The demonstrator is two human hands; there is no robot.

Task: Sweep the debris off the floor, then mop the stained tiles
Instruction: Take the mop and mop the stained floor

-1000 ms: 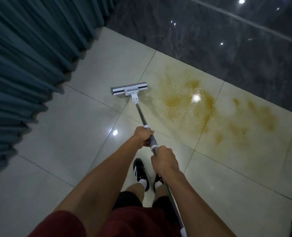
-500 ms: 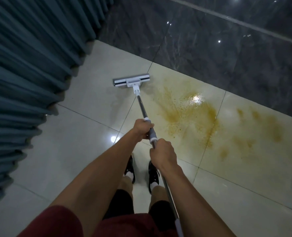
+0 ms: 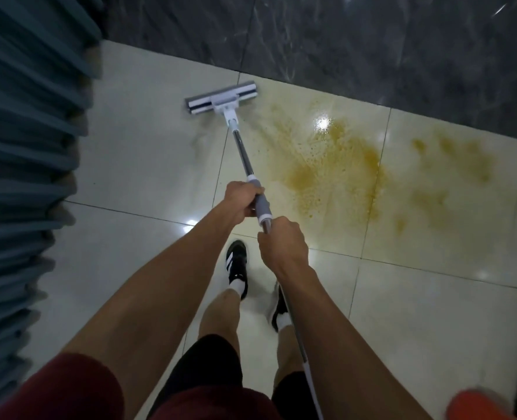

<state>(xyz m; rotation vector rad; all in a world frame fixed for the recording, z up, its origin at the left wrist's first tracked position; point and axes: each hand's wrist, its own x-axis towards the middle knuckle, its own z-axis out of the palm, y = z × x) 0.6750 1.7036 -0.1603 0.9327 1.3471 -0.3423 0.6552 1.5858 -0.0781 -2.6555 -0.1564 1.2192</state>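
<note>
Since the earlier frame the mop head has slid farther out toward 12 o'clock, close to the dark wall tiles. The left hand curls round the grey grip; the right hand wraps the pole just below. The yellow stain lies at 2 o'clock of the hands, the mop head just left of its edge. A good stroke probably drags rightward with overlapping, flat-pressed passes. The curtain crowds 9 o'clock; the person's shoes stand near the stain's edge.
</note>
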